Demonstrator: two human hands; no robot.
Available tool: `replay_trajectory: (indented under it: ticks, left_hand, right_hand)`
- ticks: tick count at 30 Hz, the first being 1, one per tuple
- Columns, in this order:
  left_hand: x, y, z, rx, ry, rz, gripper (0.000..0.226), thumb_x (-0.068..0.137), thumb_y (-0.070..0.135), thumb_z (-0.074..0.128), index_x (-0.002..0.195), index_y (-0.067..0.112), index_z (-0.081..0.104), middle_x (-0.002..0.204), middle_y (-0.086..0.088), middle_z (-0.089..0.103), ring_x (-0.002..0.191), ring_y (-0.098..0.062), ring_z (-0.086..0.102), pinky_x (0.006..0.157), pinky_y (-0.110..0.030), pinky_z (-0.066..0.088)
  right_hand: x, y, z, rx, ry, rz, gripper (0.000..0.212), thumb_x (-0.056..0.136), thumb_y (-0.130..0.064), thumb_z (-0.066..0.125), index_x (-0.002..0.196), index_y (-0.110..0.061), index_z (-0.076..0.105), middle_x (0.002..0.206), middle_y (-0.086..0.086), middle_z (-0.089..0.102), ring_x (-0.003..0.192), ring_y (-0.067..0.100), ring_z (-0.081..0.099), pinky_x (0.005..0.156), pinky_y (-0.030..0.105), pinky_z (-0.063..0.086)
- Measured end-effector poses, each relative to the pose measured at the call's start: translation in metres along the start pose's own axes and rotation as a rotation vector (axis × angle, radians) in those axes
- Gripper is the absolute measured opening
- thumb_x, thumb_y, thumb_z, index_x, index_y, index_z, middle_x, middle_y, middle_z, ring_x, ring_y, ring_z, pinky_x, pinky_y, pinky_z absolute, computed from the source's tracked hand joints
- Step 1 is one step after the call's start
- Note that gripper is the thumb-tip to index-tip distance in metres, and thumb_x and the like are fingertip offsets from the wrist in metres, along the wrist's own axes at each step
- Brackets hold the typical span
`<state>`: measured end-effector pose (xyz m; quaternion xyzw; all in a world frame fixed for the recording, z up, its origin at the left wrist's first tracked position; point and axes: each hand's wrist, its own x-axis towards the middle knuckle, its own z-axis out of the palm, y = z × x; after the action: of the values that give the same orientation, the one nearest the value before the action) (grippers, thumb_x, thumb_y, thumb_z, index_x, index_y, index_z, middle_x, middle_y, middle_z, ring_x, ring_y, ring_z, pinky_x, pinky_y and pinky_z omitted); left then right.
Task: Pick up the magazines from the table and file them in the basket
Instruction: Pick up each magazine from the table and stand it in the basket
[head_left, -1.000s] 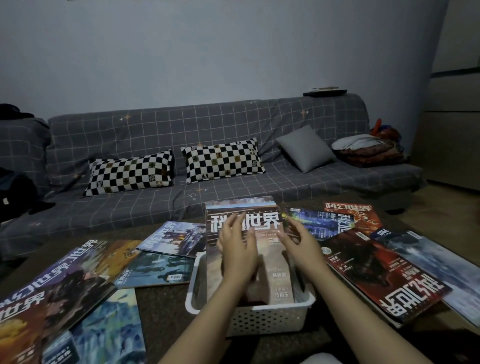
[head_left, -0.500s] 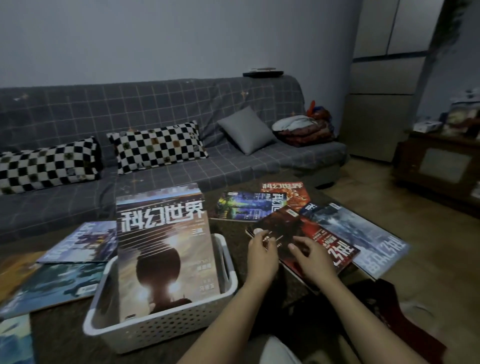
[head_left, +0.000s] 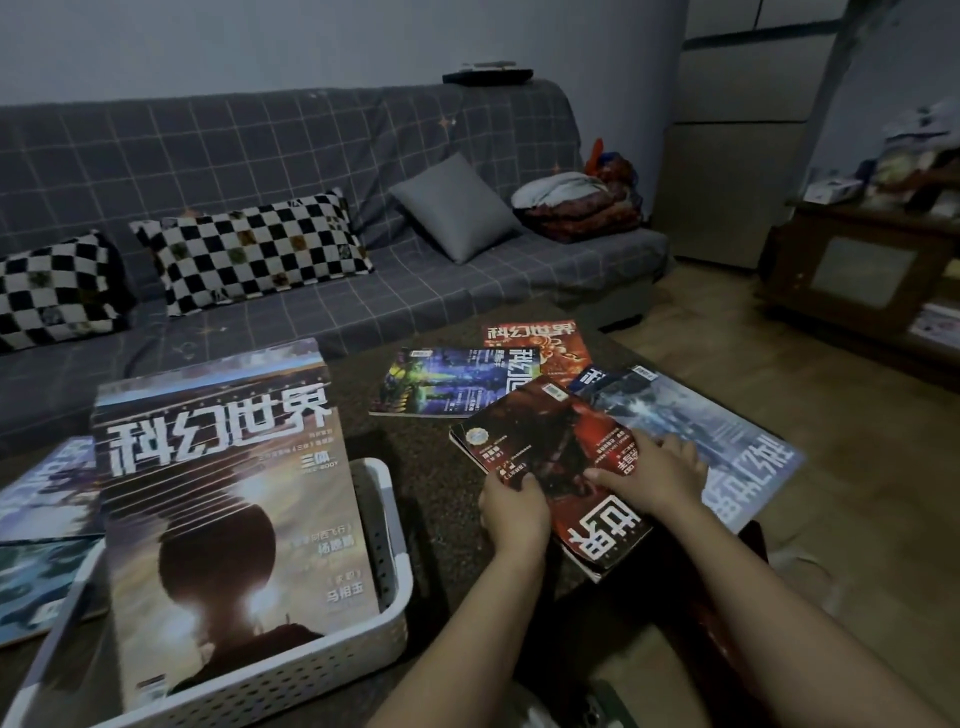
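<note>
A person's left hand (head_left: 514, 506) grips the near-left edge of a dark red magazine (head_left: 550, 457), thumb curled over the cover, while the right hand (head_left: 652, 475) rests on its right side with fingers spread flat. The magazine lies on the dark bench (head_left: 431, 467), overlapping a pale blue magazine (head_left: 727, 431). Beyond it lie a blue-green magazine (head_left: 447, 382) and an orange-red magazine (head_left: 545, 340). To the left, a white perforated basket (head_left: 311, 670) holds a large upright magazine (head_left: 228, 519). A grey checked sofa (head_left: 363, 291) stands behind.
</note>
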<state>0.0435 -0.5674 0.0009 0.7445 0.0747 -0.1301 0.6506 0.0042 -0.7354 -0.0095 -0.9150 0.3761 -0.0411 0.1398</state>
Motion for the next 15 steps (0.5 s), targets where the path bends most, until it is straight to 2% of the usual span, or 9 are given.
replay_trajectory:
  ticks: [2,4,6,8,10,12,15]
  left_hand:
    - [0.003,-0.005,0.0,0.03,-0.026,0.01,0.049,0.091,0.021,0.055,0.138,0.011,0.044,0.137,-0.012,0.049,0.124,-0.031,0.048,0.105,-0.045,0.041]
    - [0.003,-0.008,-0.002,0.027,-0.045,0.02,0.052,0.091,0.023,0.056,0.14,0.013,0.041,0.14,-0.01,0.045,0.128,-0.031,0.045,0.106,-0.047,0.041]
    - [0.001,-0.007,-0.005,0.014,-0.066,0.032,0.05,0.091,0.025,0.056,0.138,0.015,0.043,0.14,-0.009,0.045,0.13,-0.031,0.042,0.107,-0.047,0.039]
    - [-0.005,-0.003,-0.009,0.087,-0.086,0.097,0.047,0.092,0.028,0.056,0.136,0.017,0.046,0.145,-0.009,0.041,0.135,-0.031,0.036,0.111,-0.047,0.034]
    - [-0.014,0.005,-0.013,0.209,-0.117,0.226,0.053,0.093,0.032,0.053,0.143,0.02,0.039,0.156,-0.004,0.023,0.144,-0.026,0.019,0.117,-0.047,0.022]
    - [-0.025,0.021,-0.018,0.279,-0.157,0.387,0.057,0.095,0.034,0.051,0.147,0.027,0.03,0.16,0.004,0.01,0.147,-0.019,0.007,0.12,-0.046,0.014]
    - [-0.039,0.054,-0.025,0.378,-0.205,0.703,0.054,0.096,0.033,0.049,0.146,0.034,0.029,0.16,0.009,0.007,0.145,-0.007,-0.002,0.119,-0.039,-0.003]
  right_hand:
    - [0.003,0.001,-0.005,0.05,-0.016,0.026,0.09,0.058,-0.074,0.066,0.125,-0.016,0.048,0.129,0.015,0.048,0.121,0.033,0.044,0.099,0.043,0.038]
    - [0.001,0.005,-0.009,0.196,-0.031,0.034,0.07,0.064,-0.059,0.074,0.11,-0.011,0.055,0.118,0.015,0.055,0.104,0.031,0.056,0.085,0.038,0.048]
    - [-0.007,0.007,-0.014,0.351,0.003,0.031,0.047,0.072,-0.046,0.074,0.099,-0.011,0.057,0.102,0.01,0.063,0.081,0.022,0.061,0.065,0.03,0.046]
    - [-0.018,0.007,-0.024,0.491,0.067,0.014,0.03,0.078,-0.04,0.07,0.094,-0.016,0.059,0.084,0.001,0.068,0.063,0.01,0.057,0.055,0.025,0.04]
    - [-0.031,0.003,-0.039,0.554,0.127,-0.022,0.021,0.082,-0.039,0.066,0.093,-0.022,0.062,0.083,-0.001,0.07,0.062,0.009,0.058,0.056,0.025,0.041]
    - [-0.045,-0.004,-0.061,0.526,0.19,-0.082,0.018,0.082,-0.041,0.065,0.093,-0.026,0.065,0.082,-0.004,0.069,0.065,0.008,0.058,0.057,0.025,0.041]
    - [-0.066,-0.021,-0.101,0.452,0.183,-0.185,0.014,0.08,-0.045,0.065,0.088,-0.033,0.066,0.081,-0.01,0.067,0.073,0.01,0.062,0.064,0.03,0.049]
